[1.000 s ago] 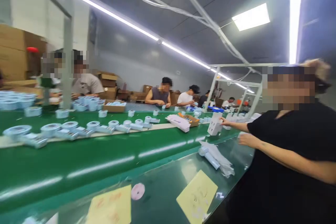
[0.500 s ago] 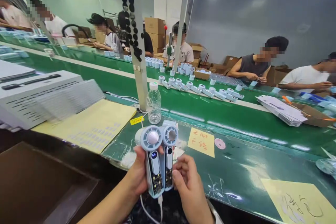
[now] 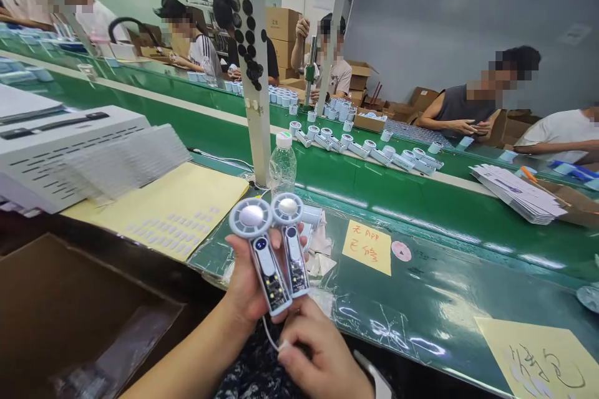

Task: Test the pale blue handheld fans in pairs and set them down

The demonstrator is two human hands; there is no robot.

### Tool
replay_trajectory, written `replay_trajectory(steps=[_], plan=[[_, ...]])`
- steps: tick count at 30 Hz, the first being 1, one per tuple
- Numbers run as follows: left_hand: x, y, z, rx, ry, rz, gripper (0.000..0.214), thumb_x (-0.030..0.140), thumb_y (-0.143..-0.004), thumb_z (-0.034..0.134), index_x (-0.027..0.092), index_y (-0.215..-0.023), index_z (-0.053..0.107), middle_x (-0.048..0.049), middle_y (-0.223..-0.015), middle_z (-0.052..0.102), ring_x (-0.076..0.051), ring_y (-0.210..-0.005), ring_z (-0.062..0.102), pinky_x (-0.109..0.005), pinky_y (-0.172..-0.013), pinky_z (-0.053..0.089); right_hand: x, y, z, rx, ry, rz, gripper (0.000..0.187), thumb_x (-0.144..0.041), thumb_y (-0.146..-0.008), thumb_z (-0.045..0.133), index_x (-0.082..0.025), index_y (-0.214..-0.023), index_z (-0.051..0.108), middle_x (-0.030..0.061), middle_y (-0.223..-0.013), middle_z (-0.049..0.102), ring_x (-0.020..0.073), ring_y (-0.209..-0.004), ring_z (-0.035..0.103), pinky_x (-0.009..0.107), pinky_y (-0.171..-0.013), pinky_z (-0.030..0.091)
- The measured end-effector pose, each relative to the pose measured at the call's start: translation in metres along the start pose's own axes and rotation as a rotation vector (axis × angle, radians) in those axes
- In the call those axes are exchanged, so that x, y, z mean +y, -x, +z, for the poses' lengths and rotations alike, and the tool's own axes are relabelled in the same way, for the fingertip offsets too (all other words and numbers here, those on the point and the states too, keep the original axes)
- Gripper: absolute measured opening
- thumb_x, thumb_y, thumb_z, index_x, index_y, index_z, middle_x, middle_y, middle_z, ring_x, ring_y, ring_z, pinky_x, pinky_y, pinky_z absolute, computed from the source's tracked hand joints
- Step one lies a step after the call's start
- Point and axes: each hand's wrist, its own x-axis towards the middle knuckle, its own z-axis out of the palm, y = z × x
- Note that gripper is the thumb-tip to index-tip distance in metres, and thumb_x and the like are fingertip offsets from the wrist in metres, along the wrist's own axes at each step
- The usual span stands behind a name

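My left hand (image 3: 244, 292) is closed around two light-blue handheld fans, tilted side by side with their round heads up. The left fan (image 3: 266, 265) has a lit display and clear-fronted handle showing lit yellowish lights on its circuit board; the right fan (image 3: 296, 265) has a dark display. Below the handles my right hand (image 3: 321, 340) is curled, thumb against fingers, on a white cable (image 3: 267, 329). Its fingers lie by the fans' lower ends. The cable's plug is hidden, so I cannot tell whether it sits in a fan.
A plastic bottle (image 3: 283, 165) stands by the metal post (image 3: 257, 131) behind the fans. Left are a white slotted box (image 3: 88, 156) and a yellow sheet (image 3: 163, 218). More fans (image 3: 358, 146) line the green conveyor (image 3: 374, 190). Several people work across it. A cardboard box (image 3: 70, 312) is lower left.
The fans have tilted back and moved slightly up and left. My right hand has gone from beside the right fan to under the handles, onto the cable. The left display reads differently.
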Motion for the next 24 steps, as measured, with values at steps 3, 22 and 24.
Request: replay_trajectory(steps=[3,22,24], plan=[[0.004,0.000,0.000,0.011,-0.005,0.046,0.056,0.069,-0.051,0.081,0.017,-0.064,0.066,-0.0075,-0.104,0.072,-0.024,-0.089,0.069,-0.036,-0.077,0.059,-0.003,-0.002,0.000,0.062,0.045,0.000,0.045,-0.061,-0.092,0.051,-0.021,-0.074,0.063,0.0080,-0.095,0.064,0.0212,-0.091,0.059,0.032,-0.082,0.045],[0.000,0.004,-0.003,-0.089,-0.209,0.159,0.061,0.075,-0.054,0.078,0.019,-0.076,0.069,-0.0089,-0.110,0.071,-0.034,-0.104,0.065,-0.045,-0.093,0.054,-0.009,0.004,-0.014,0.175,0.041,0.107,0.049,-0.061,-0.095,0.043,-0.021,-0.069,0.052,0.0065,-0.086,0.060,0.0206,-0.082,0.056,0.034,-0.076,0.045],[0.002,0.005,-0.002,-0.029,-0.190,0.156,0.054,0.069,-0.059,0.080,0.019,-0.080,0.071,-0.0085,-0.111,0.071,-0.035,-0.107,0.064,-0.046,-0.096,0.053,-0.012,0.003,-0.027,0.326,0.211,0.070,0.046,-0.058,-0.097,0.042,-0.022,-0.073,0.056,0.0111,-0.109,0.061,0.0264,-0.104,0.056,0.041,-0.091,0.044]])
